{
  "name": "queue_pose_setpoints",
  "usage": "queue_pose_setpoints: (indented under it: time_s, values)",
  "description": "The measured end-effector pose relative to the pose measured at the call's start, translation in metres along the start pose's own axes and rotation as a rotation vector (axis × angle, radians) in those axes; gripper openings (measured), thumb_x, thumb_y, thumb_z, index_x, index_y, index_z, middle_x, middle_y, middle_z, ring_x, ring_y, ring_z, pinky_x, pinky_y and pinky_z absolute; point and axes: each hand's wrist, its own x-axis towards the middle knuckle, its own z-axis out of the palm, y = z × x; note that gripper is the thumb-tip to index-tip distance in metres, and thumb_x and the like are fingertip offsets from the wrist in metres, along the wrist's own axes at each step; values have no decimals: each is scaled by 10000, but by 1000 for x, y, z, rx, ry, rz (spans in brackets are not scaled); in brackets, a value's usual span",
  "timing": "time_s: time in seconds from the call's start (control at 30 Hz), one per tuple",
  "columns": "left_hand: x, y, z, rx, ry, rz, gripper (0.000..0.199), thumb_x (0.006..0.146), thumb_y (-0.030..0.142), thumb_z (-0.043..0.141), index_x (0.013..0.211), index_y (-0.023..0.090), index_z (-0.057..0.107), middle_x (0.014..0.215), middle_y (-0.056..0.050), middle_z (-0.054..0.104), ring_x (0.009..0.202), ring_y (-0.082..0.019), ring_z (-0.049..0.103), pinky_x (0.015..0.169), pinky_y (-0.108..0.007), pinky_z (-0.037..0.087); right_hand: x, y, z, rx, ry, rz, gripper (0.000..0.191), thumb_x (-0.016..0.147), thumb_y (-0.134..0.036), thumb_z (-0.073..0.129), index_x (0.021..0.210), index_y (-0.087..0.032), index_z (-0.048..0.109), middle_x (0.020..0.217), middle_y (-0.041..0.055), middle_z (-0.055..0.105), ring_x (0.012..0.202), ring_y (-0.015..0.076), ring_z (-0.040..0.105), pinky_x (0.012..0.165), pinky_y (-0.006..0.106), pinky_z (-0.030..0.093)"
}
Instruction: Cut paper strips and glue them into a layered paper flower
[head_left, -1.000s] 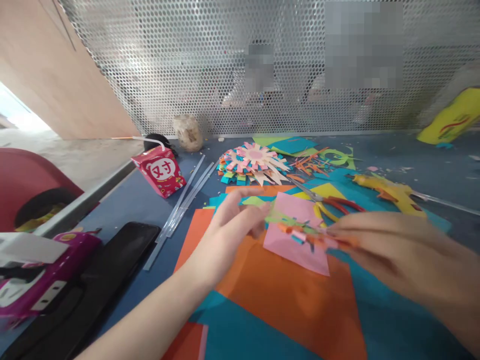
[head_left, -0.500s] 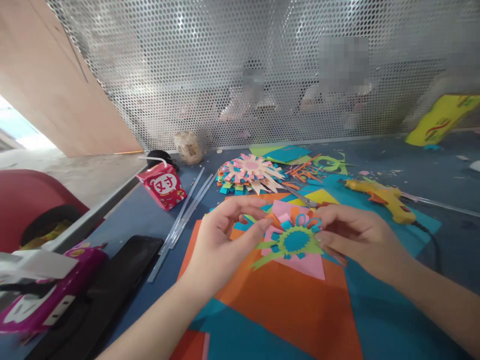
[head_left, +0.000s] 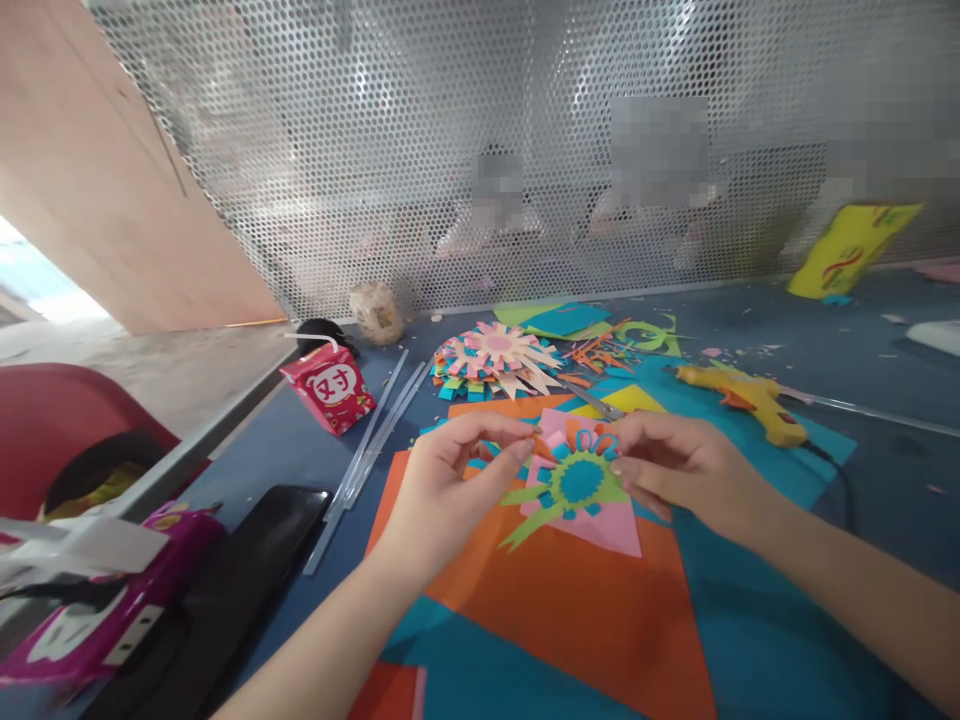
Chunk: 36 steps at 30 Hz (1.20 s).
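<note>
A paper flower (head_left: pixel 581 481) with a blue centre, a green zigzag ring, green ribbon tails and blue, pink and orange petals is between my hands. My left hand (head_left: pixel 457 485) has its thumb and index finger pinched at the flower's upper left, on an orange petal (head_left: pixel 539 446). At the right edge, my right hand (head_left: pixel 679 462) grips the flower between thumb and fingers. Under the flower lies a pink paper piece (head_left: pixel 619 535) on an orange sheet (head_left: pixel 577 620). Scissors (head_left: pixel 600 402) lie just behind, partly hidden by my right hand.
Finished layered paper flowers (head_left: pixel 499 345) lie farther back beside paper scraps (head_left: pixel 600 350). A yellow glue gun (head_left: pixel 750 397) rests at right. Left are clear glue sticks (head_left: pixel 382 435), a red drink box (head_left: pixel 330 388), a black phone (head_left: pixel 247 570) and a purple device (head_left: pixel 142 590). A perforated metal screen (head_left: pixel 450 120) stands behind.
The view has shifted slightly, moving the scene a little down and, on the right, to the left. Both hands keep nearly the same hold around the flower.
</note>
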Motion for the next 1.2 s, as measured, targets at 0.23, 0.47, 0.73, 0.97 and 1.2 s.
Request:
queue_pose_setpoints:
  time_s: [0.23, 0.47, 0.73, 0.97, 1.2]
  values:
    - [1, 1, 1, -83, -65, -46, 120, 772, 263, 624, 853, 210, 695, 851, -12, 713, 773, -128, 635, 710, -233, 496, 2, -1, 0, 3, 15, 48, 182, 791, -309, 586, 698, -194, 480, 500, -90, 447, 349, 27, 365, 359, 186, 273]
    - [2, -1, 0, 24, -8, -44, 122, 738, 275, 654, 804, 180, 692, 839, -31, 715, 774, -143, 632, 685, -235, 482, 6, -2, 1, 9, 11, 83, 233, 792, -344, 582, 677, -199, 440, 459, -102, 412, 343, 32, 349, 363, 194, 243]
    - [7, -9, 0, 5, 61, -17, 139, 742, 293, 631, 779, 171, 686, 777, -19, 699, 718, -114, 618, 644, -192, 472, 8, 2, 0, 12, -16, 91, 230, 787, -338, 585, 664, -197, 451, 444, -100, 421, 344, 28, 365, 364, 182, 250]
    - [8, -15, -5, -54, 129, -14, 216, 706, 244, 676, 917, 199, 670, 712, 27, 653, 686, -75, 604, 621, -147, 464, 9, 0, 1, 26, -7, 93, 217, 772, -315, 591, 652, -194, 456, 452, -100, 428, 343, 22, 372, 365, 175, 256]
    - [9, -20, -4, -14, 134, -7, 161, 711, 271, 676, 854, 196, 682, 780, 2, 693, 729, -95, 624, 656, -167, 483, 11, 8, -3, 33, -12, 113, 222, 777, -338, 593, 665, -192, 471, 475, -90, 444, 361, 30, 405, 367, 178, 272]
